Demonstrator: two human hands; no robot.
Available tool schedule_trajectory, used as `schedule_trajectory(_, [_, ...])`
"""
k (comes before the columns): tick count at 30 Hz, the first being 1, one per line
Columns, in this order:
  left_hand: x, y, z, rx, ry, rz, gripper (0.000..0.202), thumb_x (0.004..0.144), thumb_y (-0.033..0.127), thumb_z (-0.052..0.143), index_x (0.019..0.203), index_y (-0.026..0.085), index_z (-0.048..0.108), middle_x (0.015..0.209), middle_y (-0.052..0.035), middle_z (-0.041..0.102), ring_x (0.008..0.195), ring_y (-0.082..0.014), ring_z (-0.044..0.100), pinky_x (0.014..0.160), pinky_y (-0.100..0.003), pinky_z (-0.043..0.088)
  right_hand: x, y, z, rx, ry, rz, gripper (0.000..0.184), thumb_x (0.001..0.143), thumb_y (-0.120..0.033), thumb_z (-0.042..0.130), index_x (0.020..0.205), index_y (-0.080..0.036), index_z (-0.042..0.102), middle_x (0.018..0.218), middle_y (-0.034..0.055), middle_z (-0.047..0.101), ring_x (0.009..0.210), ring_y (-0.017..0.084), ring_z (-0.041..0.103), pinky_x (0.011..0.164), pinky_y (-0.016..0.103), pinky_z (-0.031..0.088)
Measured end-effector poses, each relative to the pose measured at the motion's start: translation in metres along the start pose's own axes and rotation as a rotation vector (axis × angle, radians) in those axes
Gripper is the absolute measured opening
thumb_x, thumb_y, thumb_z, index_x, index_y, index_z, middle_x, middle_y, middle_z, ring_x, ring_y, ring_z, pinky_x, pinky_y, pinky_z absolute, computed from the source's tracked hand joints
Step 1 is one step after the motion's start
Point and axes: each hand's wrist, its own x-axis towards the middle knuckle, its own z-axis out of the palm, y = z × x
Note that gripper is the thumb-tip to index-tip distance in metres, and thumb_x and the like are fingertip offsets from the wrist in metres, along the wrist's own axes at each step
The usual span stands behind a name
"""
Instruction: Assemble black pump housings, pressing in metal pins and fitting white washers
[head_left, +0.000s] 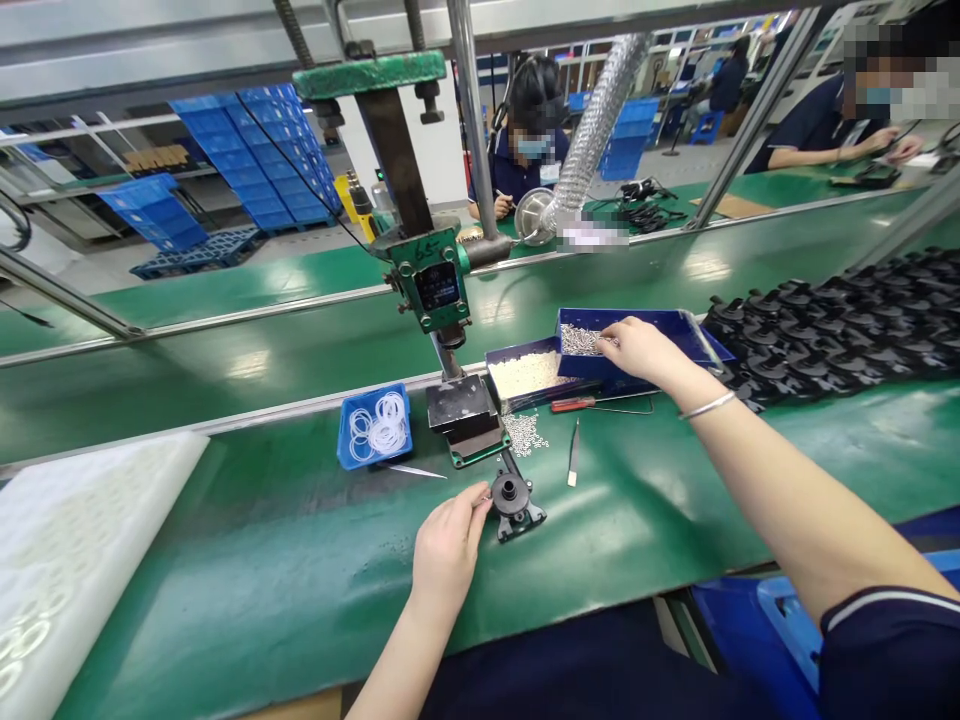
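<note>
My left hand (448, 545) is closed at the left edge of a black round plastic part (511, 493) with a raised hub and a forked foot. A small silvery bit shows at its fingertips, too small to name. My right hand (637, 347) reaches into a blue bin (637, 318), its fingertips pinched among small metal pins (579, 340). Beneath that bin, a second blue bin (498, 388) holds small cream pieces (532, 374). Behind the black part lies a pile of tiny rings (523, 434) on the green bench.
A green press (427, 280) stands behind the part. Left of it is a blue tray (346, 452) of white rings. Tweezers (574, 455) and a red-handled tool (572, 405) lie on the right. Black parts (832, 325) fill the far right; a white sheet (97, 520) lies left.
</note>
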Motion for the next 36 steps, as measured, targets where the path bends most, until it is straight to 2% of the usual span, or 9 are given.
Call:
schedule_trajectory(4, [-0.001,0.002,-0.001,0.044,-0.036,0.114,0.024,0.095,0.009,0.058,0.118,0.015,0.060,0.105,-0.0070,0.075,0.093,-0.0194,0.073,0.087,-0.032,0.058,0.027,0.010,0.004,-0.017,-0.154,0.059,0.017,0.080,-0.028,0.070,0.077,-0.014,0.077,0.074,0.0102,0.072,0.070,0.022,0.066,0.068,0.029,0.047])
schedule_trajectory(8, [-0.003,0.003,0.000,0.027,-0.015,0.088,0.025,0.094,0.008,0.058,0.118,0.015,0.060,0.107,-0.0061,0.075,0.094,-0.0189,0.073,0.091,-0.032,0.058,0.034,0.014,0.009,0.026,-0.163,0.057,0.013,0.076,-0.027,0.073,0.069,-0.015,0.075,0.067,0.0059,0.071,0.064,0.019,0.063,0.061,0.026,0.042])
schedule_trajectory(12, [-0.003,0.001,0.001,-0.031,-0.028,-0.036,0.018,0.096,0.014,0.060,0.113,0.019,0.062,0.102,-0.0026,0.076,0.092,-0.0178,0.074,0.088,-0.030,0.060,0.026,0.018,0.015,0.113,-0.072,0.059,0.017,0.077,-0.031,0.072,0.072,-0.016,0.074,0.074,0.0048,0.073,0.067,0.017,0.064,0.060,0.025,0.041])
schedule_trajectory(18, [-0.004,0.005,0.001,0.062,-0.026,0.172,0.039,0.092,0.005,0.059,0.131,0.013,0.053,0.118,-0.0113,0.072,0.108,-0.0217,0.070,0.101,-0.038,0.057,0.017,0.015,0.017,0.262,0.107,0.090,0.014,0.079,-0.029,0.070,0.078,-0.015,0.073,0.075,0.0054,0.074,0.070,0.018,0.066,0.065,0.026,0.044])
schedule_trajectory(25, [0.000,0.009,-0.012,-0.131,0.033,-0.107,0.043,0.093,0.017,0.063,0.134,0.016,0.051,0.128,-0.0137,0.065,0.119,-0.0237,0.063,0.101,-0.039,0.055,-0.032,-0.027,-0.008,0.576,0.311,0.000,0.023,0.087,-0.039,0.066,0.084,-0.016,0.070,0.073,0.0042,0.071,0.060,0.014,0.060,0.062,0.026,0.045])
schedule_trajectory(27, [0.007,0.012,-0.016,-0.214,0.051,-0.167,0.038,0.092,0.016,0.064,0.129,0.019,0.056,0.125,-0.0112,0.066,0.120,-0.0232,0.062,0.104,-0.040,0.053,-0.065,-0.052,-0.010,0.820,0.113,-0.108,0.026,0.086,-0.043,0.068,0.082,-0.017,0.069,0.068,0.0021,0.067,0.057,0.013,0.056,0.058,0.025,0.045])
schedule_trajectory(31, [0.026,0.024,-0.019,-0.485,0.036,-0.303,0.035,0.090,0.021,0.068,0.124,0.025,0.059,0.114,-0.0055,0.067,0.105,-0.0199,0.066,0.095,-0.037,0.056,-0.128,-0.102,0.010,1.235,-0.515,-0.165,0.031,0.086,-0.047,0.070,0.084,-0.016,0.067,0.066,0.0015,0.065,0.057,0.011,0.057,0.053,0.023,0.044])
schedule_trajectory(33, [0.035,0.032,-0.019,-0.590,0.033,-0.307,0.028,0.090,0.021,0.070,0.117,0.026,0.063,0.106,-0.0030,0.068,0.096,-0.0172,0.067,0.088,-0.032,0.057,-0.147,-0.118,0.024,1.362,-0.643,-0.125,0.032,0.085,-0.046,0.071,0.085,-0.015,0.066,0.065,0.0001,0.062,0.056,0.009,0.054,0.052,0.021,0.042])
schedule_trajectory(36, [0.043,0.039,-0.024,-0.599,0.054,-0.267,0.009,0.089,0.019,0.071,0.096,0.024,0.069,0.092,-0.0002,0.068,0.088,-0.0145,0.066,0.081,-0.027,0.054,-0.160,-0.130,0.040,1.502,-0.671,-0.080,0.032,0.084,-0.045,0.074,0.085,-0.014,0.065,0.067,-0.0005,0.062,0.056,0.007,0.053,0.051,0.019,0.041])
